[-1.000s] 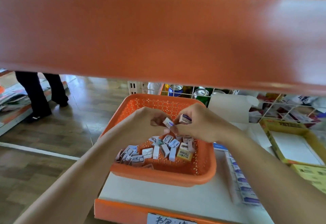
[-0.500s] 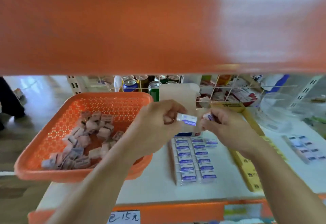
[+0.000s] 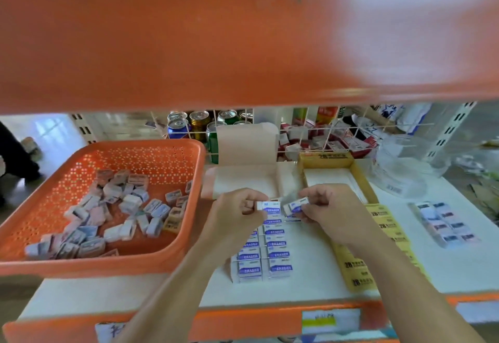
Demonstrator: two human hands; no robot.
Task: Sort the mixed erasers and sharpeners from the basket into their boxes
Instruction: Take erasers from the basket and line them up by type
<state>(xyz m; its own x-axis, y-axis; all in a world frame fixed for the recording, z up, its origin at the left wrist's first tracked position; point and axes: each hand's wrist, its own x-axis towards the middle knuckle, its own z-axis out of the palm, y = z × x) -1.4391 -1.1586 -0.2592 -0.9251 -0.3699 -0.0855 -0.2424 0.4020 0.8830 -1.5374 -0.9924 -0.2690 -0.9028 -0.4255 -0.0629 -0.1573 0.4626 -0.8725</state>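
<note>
Orange plastic fills the left of the shelf: a perforated basket [image 3: 172, 259] with a loose heap of small erasers and sharpeners [image 3: 121, 207] lying across its floor, mostly toward the near left. Which pieces in the heap are erasers and which are sharpeners is too blurred to tell.

Just right of the basket, over the white shelf board [image 3: 310, 275], the person's two hands meet. The left hand [image 3: 237, 213] has its fingers curled, and its grip pinches a white eraser [image 3: 270, 206] with a blue band by one end. The right hand [image 3: 326, 210] pinches a second eraser [image 3: 295, 206] of the same kind, tilted, its end just beside the first. Both pieces hang above the far end of two neat rows of erasers [image 3: 263, 256] that lie flat on the board, printed side up.

Beyond the hands an open white box [image 3: 243, 180] stands with its lid raised. To its right is a yellow box [image 3: 361, 180] with a white inside, and a yellow printed flap [image 3: 359, 267] stretches from it toward the near edge. Farther right lies another small block of erasers [image 3: 445, 226], blurred, and behind it a clear plastic bag [image 3: 402, 170].

Drink cans [image 3: 198, 121] stand behind a wire grid at the back. An orange upper shelf [image 3: 189, 32] covers the top of the view.
</note>
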